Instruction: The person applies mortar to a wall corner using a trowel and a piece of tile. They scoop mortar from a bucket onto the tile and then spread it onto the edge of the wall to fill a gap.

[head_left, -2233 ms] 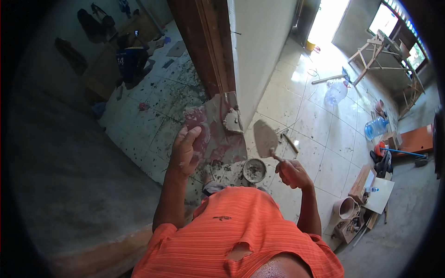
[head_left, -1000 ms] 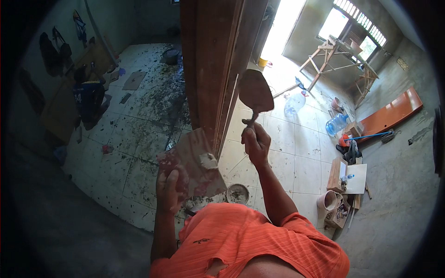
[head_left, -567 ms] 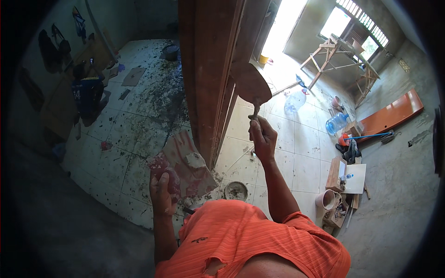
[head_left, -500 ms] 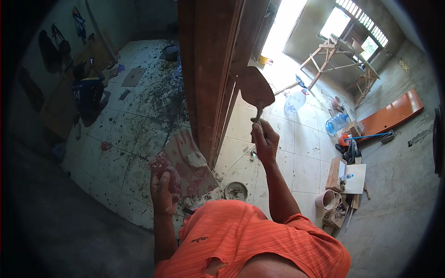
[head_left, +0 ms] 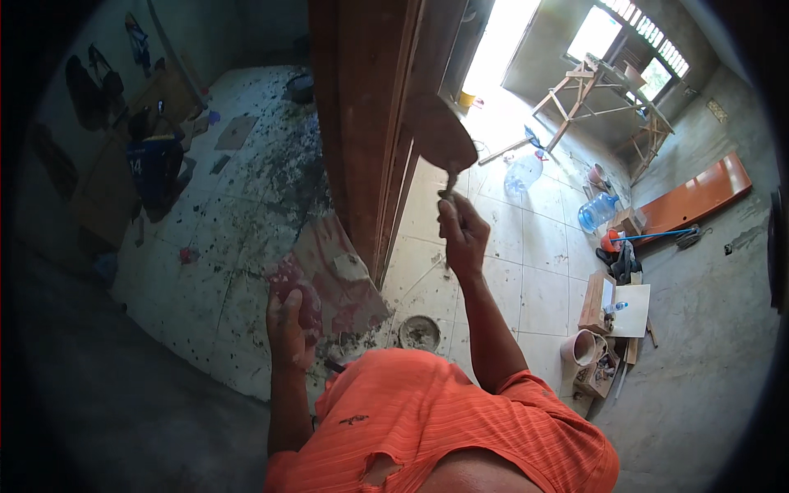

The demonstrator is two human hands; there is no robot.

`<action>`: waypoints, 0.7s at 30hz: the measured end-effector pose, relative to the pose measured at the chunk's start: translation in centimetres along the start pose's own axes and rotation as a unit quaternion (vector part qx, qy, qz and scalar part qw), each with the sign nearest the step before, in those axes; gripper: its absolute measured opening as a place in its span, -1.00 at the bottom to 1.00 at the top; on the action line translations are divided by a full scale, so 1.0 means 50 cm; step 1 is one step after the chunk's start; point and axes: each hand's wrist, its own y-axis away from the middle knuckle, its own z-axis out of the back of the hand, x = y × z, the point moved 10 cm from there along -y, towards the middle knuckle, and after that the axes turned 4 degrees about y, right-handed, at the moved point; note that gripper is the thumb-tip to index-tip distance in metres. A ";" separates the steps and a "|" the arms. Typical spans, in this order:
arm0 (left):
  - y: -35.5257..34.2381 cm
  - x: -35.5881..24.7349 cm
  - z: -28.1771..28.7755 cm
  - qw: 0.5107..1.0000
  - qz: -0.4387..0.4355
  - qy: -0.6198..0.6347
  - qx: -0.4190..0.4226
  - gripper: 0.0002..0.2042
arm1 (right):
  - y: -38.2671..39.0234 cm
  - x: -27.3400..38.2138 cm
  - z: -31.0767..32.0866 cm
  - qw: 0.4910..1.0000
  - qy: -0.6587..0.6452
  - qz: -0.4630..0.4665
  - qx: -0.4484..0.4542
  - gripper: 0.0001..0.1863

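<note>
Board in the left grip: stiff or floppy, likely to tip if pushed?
The board is probably stiff: it looks flat though the left grip holds only one side. A push could tip it, since the pale lump sits out beyond the grip.

Left of the right grip (head_left: 463, 234), the brown wooden frame (head_left: 362, 107) barred passage; rightward, room lay open above the tiled floor (head_left: 503, 255). Just right of the left grip (head_left: 288, 329), the stained board (head_left: 333, 283) blocked the way.
</note>
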 end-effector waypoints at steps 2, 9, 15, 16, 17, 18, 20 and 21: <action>-0.032 -0.028 -0.011 0.994 -0.060 0.062 0.073 -0.64 | 0.012 -0.006 0.021 0.999 0.000 0.017 -0.036 -0.70; -0.088 -0.069 -0.044 0.980 -0.167 -0.061 0.088 -0.69 | 0.146 0.060 0.058 0.956 0.186 0.091 0.208 -0.64; -0.043 -0.117 -0.132 0.938 -0.272 -0.176 0.127 -0.71 | 0.130 0.119 0.078 0.934 0.224 0.143 0.238 -0.64; -0.039 -0.120 -0.152 0.925 -0.280 -0.199 0.161 -0.71 | 0.118 0.141 0.078 0.915 0.279 0.186 0.223 -0.64; -0.034 -0.121 -0.170 0.911 -0.288 -0.221 0.194 -0.71 | 0.108 0.156 0.077 0.892 0.332 0.228 0.206 -0.64; -0.039 -0.122 -0.174 0.910 -0.289 -0.222 0.200 -0.71 | 0.099 0.166 0.083 0.880 0.356 0.260 0.175 -0.64; -0.059 -0.112 -0.185 0.928 -0.232 -0.183 0.227 -0.72 | 0.082 0.189 0.089 0.870 0.364 0.302 0.141 -0.64; -0.057 -0.120 -0.195 0.926 -0.238 -0.182 0.231 -0.72 | 0.079 0.207 0.093 0.858 0.369 0.339 0.114 -0.64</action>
